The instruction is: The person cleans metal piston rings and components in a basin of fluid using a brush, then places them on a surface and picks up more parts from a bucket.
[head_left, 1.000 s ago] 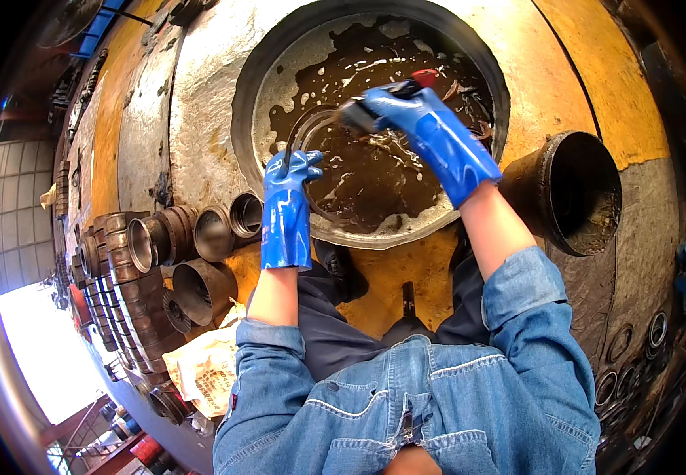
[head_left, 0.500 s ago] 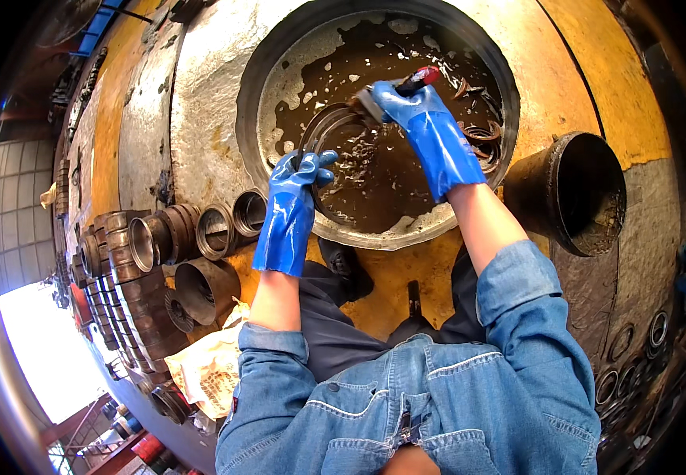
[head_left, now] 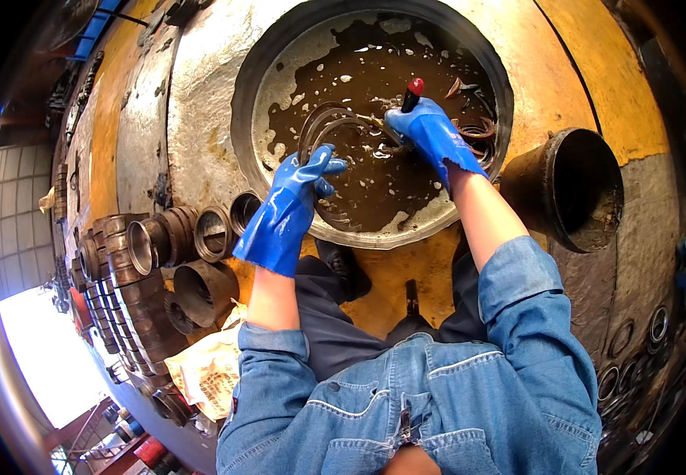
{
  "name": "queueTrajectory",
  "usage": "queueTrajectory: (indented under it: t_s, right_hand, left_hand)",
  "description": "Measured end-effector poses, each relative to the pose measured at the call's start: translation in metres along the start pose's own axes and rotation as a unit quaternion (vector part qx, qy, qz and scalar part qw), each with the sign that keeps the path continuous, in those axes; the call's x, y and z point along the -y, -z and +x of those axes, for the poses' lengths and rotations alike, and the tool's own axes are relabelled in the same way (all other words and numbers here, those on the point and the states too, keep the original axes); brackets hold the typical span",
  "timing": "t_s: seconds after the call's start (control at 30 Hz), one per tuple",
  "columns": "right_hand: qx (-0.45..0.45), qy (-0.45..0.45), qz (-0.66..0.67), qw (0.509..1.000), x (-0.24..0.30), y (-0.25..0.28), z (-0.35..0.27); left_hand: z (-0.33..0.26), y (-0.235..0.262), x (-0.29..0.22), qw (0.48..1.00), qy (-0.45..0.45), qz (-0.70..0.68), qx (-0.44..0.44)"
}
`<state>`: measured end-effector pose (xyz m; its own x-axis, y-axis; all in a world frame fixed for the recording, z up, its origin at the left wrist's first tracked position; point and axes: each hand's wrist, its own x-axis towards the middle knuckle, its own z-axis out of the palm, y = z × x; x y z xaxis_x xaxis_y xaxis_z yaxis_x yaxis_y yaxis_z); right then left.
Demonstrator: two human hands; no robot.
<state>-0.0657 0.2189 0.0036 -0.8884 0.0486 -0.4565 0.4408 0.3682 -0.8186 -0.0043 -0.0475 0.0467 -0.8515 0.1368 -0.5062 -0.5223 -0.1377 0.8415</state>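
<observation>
My left hand (head_left: 291,207), in a blue rubber glove, reaches over the near rim of the round basin (head_left: 257,170), its fingers spread open and holding nothing that I can make out; the fingertips sit just beside a dark metal ring (head_left: 321,131) that stands tilted, half out of the brown liquid (head_left: 375,174). My right hand (head_left: 424,131), gloved the same, is closed around a tool with a dark handle and a red tip (head_left: 413,89), held over the middle of the basin right next to the ring. Whether the tool's working end touches the ring I cannot tell, since the glove covers it. More rings (head_left: 477,131) lie in the liquid past my right hand, near the far wall.

Left of the basin, short metal pipe pieces (head_left: 193,237) sit in rows on the floor, with a crumpled yellowish bag (head_left: 212,372) close to my left elbow. A wide dark pipe (head_left: 584,190) stands to the right of the basin.
</observation>
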Motion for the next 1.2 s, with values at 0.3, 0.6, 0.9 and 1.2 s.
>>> queueTrajectory:
  t_s: [0.3,0.6,0.9,1.2]
  right_hand:
    - [-0.099,-0.019,-0.03,0.994,0.009,0.023,-0.008]
    - [0.014,0.003,0.007,1.0,0.012,0.033,-0.018]
    - [0.155,0.174,0.084,0.969,0.071,-0.048,-0.043]
    - [0.061,0.051,0.088,0.993,0.061,-0.025,-0.014]
  left_hand:
    - [-0.001,-0.016,0.022,0.988,-0.128,-0.071,0.056]
    - [0.017,0.027,0.017,0.992,0.002,-0.095,0.081]
    - [0.002,0.029,0.02,0.992,-0.118,0.01,-0.04]
    - [-0.003,0.023,0.018,0.993,-0.101,0.012,-0.058]
